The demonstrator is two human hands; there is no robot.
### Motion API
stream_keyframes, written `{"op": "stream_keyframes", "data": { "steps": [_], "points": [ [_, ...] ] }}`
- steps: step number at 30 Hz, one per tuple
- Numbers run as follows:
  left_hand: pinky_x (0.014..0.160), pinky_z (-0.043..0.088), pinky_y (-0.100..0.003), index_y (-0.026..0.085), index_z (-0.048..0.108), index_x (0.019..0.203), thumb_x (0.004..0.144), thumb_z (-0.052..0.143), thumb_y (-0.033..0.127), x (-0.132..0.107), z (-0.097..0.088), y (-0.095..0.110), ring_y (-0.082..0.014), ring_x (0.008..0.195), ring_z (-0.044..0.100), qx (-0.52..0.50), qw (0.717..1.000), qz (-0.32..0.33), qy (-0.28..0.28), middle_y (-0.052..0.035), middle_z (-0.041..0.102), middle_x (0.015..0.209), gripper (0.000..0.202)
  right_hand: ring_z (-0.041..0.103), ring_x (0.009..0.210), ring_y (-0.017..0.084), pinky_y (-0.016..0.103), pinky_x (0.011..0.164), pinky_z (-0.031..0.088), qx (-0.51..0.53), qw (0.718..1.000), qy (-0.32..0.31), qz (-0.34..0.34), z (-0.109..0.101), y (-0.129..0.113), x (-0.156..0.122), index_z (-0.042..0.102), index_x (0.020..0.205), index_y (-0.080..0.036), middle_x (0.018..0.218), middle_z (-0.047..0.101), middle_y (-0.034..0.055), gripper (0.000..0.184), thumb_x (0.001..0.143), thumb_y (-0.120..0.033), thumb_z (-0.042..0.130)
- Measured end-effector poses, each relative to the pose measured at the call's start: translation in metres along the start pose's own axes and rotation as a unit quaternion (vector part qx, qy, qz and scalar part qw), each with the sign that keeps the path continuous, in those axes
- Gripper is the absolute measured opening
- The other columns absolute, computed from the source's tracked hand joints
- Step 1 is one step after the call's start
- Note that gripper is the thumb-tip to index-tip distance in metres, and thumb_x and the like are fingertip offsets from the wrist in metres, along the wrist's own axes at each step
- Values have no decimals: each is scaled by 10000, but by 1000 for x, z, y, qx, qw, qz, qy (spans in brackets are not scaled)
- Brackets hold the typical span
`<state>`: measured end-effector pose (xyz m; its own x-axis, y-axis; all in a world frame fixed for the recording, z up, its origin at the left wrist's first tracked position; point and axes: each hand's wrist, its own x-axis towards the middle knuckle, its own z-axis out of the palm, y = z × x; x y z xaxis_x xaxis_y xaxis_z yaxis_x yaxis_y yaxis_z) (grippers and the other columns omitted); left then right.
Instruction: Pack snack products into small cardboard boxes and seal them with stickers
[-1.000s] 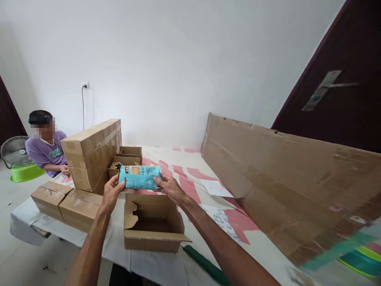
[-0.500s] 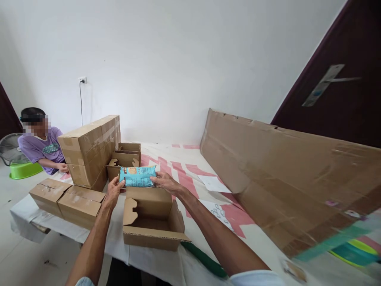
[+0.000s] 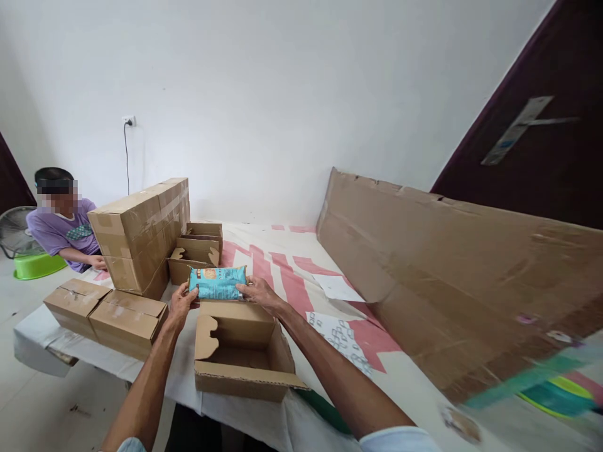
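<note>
A blue plastic packet with an orange print is stretched level between my two hands. My left hand pinches its left end, and my right hand grips its right end. Both hold it just above the back wall of an open cardboard box, which stands at the table's near edge with its flaps up and its visible inside bare. Behind the packet sits another open cardboard box, with one more open box beyond it.
Two closed cartons lie at the left edge of the table, before a tall stack of taped cartons. A large cardboard sheet leans along the right. Papers lie on the cloth. A person in purple sits at far left.
The packet, still in both hands, sits slightly lower in view, its top tilted a little more towards the box. The camera view has shifted slightly.
</note>
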<state>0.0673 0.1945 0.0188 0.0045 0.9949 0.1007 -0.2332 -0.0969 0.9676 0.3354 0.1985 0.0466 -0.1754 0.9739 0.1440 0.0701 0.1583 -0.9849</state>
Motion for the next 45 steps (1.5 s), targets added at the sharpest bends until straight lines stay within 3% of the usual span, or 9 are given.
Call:
{"op": "stream_keyframes", "data": {
  "steps": [5, 12, 16, 20, 29, 37, 45],
  "points": [
    [630, 552, -291, 148, 738, 1084, 550, 960, 638, 4, 5, 12, -217, 698, 731, -5, 1000, 18, 0, -83, 792, 856, 758, 682, 725, 202, 367, 721, 592, 49, 999, -16, -3, -4, -12, -2, 683, 930, -184, 834, 741, 59, 586, 674, -684, 850],
    [661, 580, -281, 154, 741, 1136, 603, 945, 631, 17, 22, 52, -200, 744, 731, -22, 996, 87, -21, -74, 790, 936, 744, 710, 824, 209, 403, 834, 607, 83, 994, 24, -69, -16, -49, 5, 678, 1054, -212, 997, 769, 68, 623, 688, -688, 845],
    [679, 592, -278, 163, 749, 1188, 655, 918, 635, 18, 31, 72, -219, 847, 738, -26, 992, 121, -36, -94, 792, 1039, 732, 705, 812, 212, 390, 809, 594, 88, 989, 57, -101, -19, -65, 5, 671, 1014, -219, 936, 765, 63, 571, 703, -666, 842],
    [681, 593, -274, 160, 759, 1193, 666, 915, 632, 16, 35, 84, -218, 855, 730, -28, 989, 138, -39, -89, 787, 1012, 724, 713, 819, 221, 387, 793, 590, 91, 985, 79, -120, -18, -72, 4, 652, 972, -221, 920, 769, 71, 535, 711, -646, 845],
    [674, 588, -280, 168, 766, 1155, 652, 922, 626, 11, 38, 95, -206, 830, 712, -34, 988, 148, -40, -65, 768, 954, 699, 687, 774, 211, 378, 767, 589, 92, 984, 92, -125, -16, -80, 1, 601, 910, -231, 840, 731, 41, 540, 691, -650, 862],
    [687, 585, -271, 160, 768, 1091, 673, 914, 609, 5, 37, 101, -189, 819, 690, -32, 986, 159, -36, -64, 752, 951, 630, 669, 735, 183, 368, 748, 574, 96, 985, 58, -132, -16, -81, -2, 618, 925, -220, 869, 723, 43, 560, 753, -724, 793],
    [692, 589, -277, 163, 760, 1161, 652, 927, 603, 6, 36, 98, -203, 831, 707, -25, 987, 152, -36, -75, 770, 957, 694, 623, 676, 193, 354, 654, 545, 41, 981, 125, -143, -17, -78, 4, 586, 802, -232, 766, 688, 32, 509, 698, -667, 830]
  ]
}}
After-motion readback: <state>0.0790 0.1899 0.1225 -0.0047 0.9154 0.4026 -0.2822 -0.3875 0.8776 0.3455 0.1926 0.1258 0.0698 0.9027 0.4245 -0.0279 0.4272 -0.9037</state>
